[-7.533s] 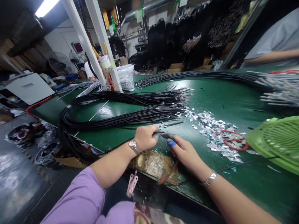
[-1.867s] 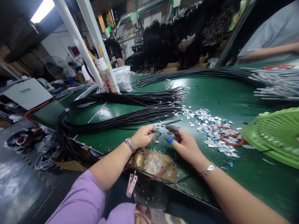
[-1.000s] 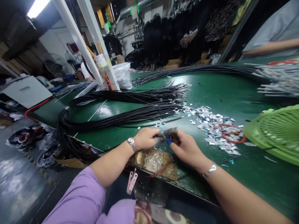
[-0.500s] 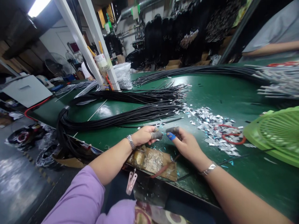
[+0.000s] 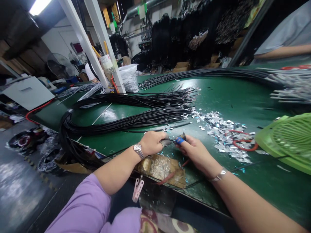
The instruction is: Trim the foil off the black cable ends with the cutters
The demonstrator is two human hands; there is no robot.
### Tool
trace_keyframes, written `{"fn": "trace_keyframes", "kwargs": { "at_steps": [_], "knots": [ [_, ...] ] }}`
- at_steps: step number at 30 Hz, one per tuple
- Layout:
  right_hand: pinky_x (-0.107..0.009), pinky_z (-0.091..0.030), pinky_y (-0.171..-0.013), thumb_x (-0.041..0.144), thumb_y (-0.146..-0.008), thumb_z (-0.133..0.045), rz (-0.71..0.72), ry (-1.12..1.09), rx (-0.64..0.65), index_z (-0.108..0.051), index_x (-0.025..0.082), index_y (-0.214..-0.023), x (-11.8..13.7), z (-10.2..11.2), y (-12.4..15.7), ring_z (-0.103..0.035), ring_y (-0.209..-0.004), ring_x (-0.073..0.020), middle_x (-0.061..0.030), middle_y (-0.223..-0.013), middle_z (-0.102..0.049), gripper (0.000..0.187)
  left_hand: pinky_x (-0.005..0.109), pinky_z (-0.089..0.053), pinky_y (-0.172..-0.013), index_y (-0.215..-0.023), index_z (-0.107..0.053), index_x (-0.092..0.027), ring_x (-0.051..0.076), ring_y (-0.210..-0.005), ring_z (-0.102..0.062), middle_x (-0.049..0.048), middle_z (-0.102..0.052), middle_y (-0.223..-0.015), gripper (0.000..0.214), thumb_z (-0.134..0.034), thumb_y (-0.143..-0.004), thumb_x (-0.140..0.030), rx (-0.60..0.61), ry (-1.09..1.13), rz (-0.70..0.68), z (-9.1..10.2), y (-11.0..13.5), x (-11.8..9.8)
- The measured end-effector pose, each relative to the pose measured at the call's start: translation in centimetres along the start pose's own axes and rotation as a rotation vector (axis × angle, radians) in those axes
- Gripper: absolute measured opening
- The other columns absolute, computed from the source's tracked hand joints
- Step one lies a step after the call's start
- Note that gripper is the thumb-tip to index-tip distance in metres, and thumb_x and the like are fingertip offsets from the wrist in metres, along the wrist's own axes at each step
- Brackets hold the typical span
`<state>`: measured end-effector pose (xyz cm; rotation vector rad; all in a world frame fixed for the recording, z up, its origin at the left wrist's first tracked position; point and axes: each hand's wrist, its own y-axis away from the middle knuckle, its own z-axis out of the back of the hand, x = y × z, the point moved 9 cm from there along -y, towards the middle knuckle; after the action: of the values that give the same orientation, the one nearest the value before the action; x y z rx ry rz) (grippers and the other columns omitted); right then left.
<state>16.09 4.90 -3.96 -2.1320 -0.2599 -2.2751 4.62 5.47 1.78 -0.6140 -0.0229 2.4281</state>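
My left hand point(image 5: 154, 142), with grey finger covers and a wristwatch point(image 5: 138, 149), pinches a thin black cable point(image 5: 172, 140) above the near table edge. Close on its right, my right hand point(image 5: 193, 147) has its thumb wrapped in blue tape and its fingers closed on the same cable. A dark pointed tip sticks up by the right fingers; I cannot tell whether it is the cable's end. Below the hands lies a taped brown cardboard pad point(image 5: 161, 168). Beyond them, bundles of black cables point(image 5: 136, 118) stretch across the green table point(image 5: 218, 90).
Silver foil scraps point(image 5: 225, 132) and red-handled scissors point(image 5: 245, 145) lie to the right, beside a green plastic basket point(image 5: 286, 139). A pink clothespin point(image 5: 137, 190) hangs at the table edge. White posts point(image 5: 104, 48) rise at the back left. Another person's arm point(image 5: 286, 50) shows far right.
My hands have come closer together, and the black cable now shows between them. My right fingers have closed on it. My left hand has turned knuckles up.
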Motion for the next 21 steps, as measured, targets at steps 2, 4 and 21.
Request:
{"fn": "trace_keyframes", "kwargs": {
  "at_steps": [2, 4, 21],
  "knots": [
    [-0.024, -0.024, -0.043, 0.055, -0.068, -0.059, 0.040, 0.056, -0.009, -0.052, 0.021, -0.066, 0.4, 0.2, 0.0, -0.031, -0.046, -0.0097, 0.0053, -0.051, -0.042, 0.035, 0.023, -0.035, -0.059, -0.080, -0.066, -0.017, 0.013, -0.065, -0.054, 0.0014, -0.062, -0.070, 0.021, -0.055, -0.086, -0.034, 0.015, 0.018, 0.027, -0.1, 0.0, 0.2],
    [-0.024, -0.029, -0.047, 0.054, -0.068, -0.061, 0.102, 0.113, -0.016, -0.054, 0.021, -0.067, 1.2, 0.3, 0.2, -0.036, -0.050, -0.0111, 0.0041, -0.053, -0.046, 0.034, 0.022, -0.033, -0.057, -0.079, -0.065, -0.016, 0.012, -0.062, -0.052, 0.0007, -0.060, -0.067, 0.021, -0.055, -0.087, -0.033, 0.026, 0.039, 0.043, -0.2, 0.0, 0.4],
    [-0.026, -0.032, -0.047, 0.051, -0.062, -0.071, 0.168, -0.042, -0.082, -0.059, 0.021, -0.082, 2.2, 1.1, 0.4, -0.037, -0.049, -0.0114, 0.0042, -0.056, -0.047, 0.039, 0.018, -0.026, -0.038, -0.074, -0.052, -0.015, 0.004, -0.036, -0.036, -0.0068, -0.048, -0.051, 0.039, -0.062, -0.076, -0.053, 0.110, 0.831, 0.389, -2.3, 0.2, 2.6]
  ]
}}
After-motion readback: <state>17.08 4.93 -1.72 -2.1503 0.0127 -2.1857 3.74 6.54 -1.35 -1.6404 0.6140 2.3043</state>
